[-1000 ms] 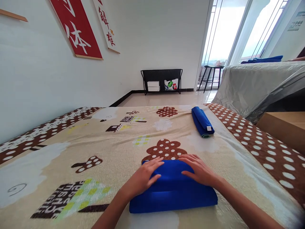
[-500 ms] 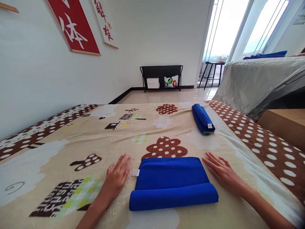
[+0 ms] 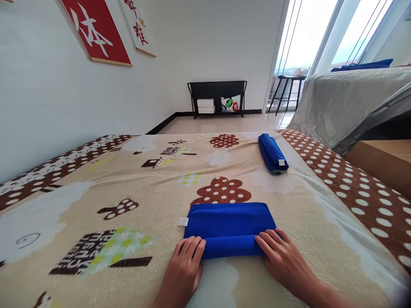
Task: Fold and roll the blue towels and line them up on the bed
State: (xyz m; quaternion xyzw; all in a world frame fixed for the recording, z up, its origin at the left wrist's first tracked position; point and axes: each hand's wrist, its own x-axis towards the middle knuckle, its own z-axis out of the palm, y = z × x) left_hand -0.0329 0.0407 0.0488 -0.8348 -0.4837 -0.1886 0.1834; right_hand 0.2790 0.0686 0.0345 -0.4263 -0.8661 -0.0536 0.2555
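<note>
A blue cloth (image 3: 231,218) lies on the patterned blanket, its near edge folded into a thick roll and its far part flat. A small white tag sticks out at its left side. My left hand (image 3: 188,259) is closed over the roll's left end, fingers curled on top. At the right end, my right hand (image 3: 282,254) grips the roll the same way. Both thumbs are mostly hidden. Farther off to the right, a second blue cloth (image 3: 271,152) lies rolled up, with a white tag and a greenish end.
The blanket (image 3: 160,192) has brown polka-dot borders. Behind it, a black rack (image 3: 216,90) stands against the wall. At the right are a stool (image 3: 287,92), a plastic-covered surface (image 3: 349,102) with blue cloth on it, and a cardboard box (image 3: 379,164).
Both hands have come from lying spread beside the cloth to holding the ends of its rolled edge. The view has tilted slightly down.
</note>
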